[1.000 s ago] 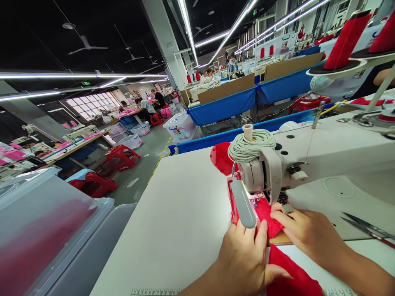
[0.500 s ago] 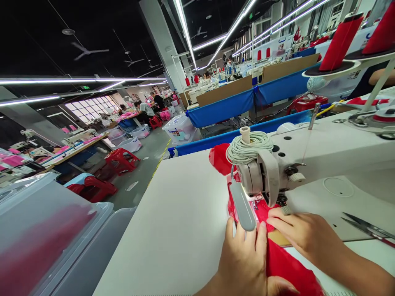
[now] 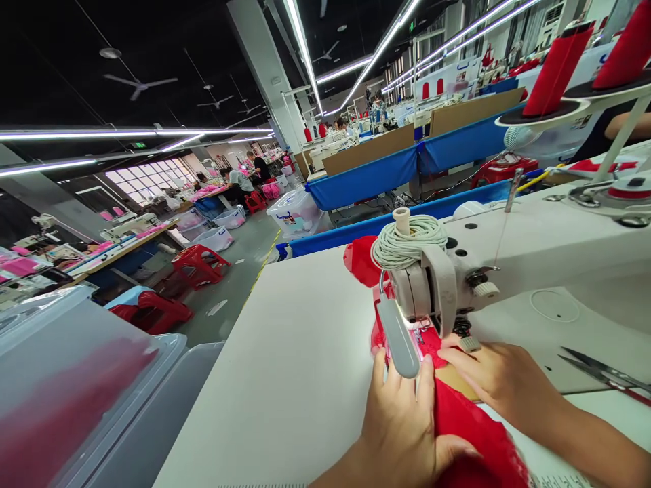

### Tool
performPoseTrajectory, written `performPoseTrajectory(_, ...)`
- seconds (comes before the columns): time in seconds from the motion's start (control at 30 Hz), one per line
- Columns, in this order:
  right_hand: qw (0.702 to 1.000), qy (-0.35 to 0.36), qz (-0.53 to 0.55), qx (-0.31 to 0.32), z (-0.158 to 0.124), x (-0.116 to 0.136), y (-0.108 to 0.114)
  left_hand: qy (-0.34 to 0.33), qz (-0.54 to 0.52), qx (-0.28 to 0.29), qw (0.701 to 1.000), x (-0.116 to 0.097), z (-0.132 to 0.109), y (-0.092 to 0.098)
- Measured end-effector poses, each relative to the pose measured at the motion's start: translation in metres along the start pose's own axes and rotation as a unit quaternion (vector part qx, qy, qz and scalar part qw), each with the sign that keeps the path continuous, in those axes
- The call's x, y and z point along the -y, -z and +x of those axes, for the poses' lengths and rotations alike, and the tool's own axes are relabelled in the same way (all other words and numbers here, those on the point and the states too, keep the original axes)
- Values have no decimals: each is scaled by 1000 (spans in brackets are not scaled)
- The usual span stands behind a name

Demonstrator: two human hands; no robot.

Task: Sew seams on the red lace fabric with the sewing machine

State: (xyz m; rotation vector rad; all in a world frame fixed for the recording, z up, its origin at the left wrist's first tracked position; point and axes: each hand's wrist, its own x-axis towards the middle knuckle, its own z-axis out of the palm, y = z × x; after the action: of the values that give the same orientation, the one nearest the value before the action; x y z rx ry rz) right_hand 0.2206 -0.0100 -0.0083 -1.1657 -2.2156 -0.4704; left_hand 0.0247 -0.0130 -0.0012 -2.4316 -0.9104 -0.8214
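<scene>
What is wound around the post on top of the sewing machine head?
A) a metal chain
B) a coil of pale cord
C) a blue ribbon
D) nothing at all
B: a coil of pale cord sits looped around the post on the sewing machine, above the red fabric.

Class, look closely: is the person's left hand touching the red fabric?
Touching. The head view shows the left hand pressing down on the red fabric, fingers lying over it.

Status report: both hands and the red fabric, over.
Left hand flat on red fabric. Right hand guiding it at sewing machine. Scissors lying clear.
</scene>
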Motion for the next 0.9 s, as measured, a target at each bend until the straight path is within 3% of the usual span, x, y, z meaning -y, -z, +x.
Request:
performPoseTrajectory(0.23, 998, 0, 61, -5, -9, 5, -3, -8, -104, 59, 993, 3, 10, 4)
performPoseTrajectory(0.3, 996, 3, 93, -17, -13, 8, -6, -10, -116, 49, 992, 1, 11, 6)
performPoseTrajectory(0.5, 991, 5, 136, -17, -7, 10, 3, -7, -107, -17, 994, -1, 11, 9)
performPoseTrajectory(0.9, 986, -33, 164, -2, -5, 8, -7, -3, -49, 48, 998, 0, 1, 0)
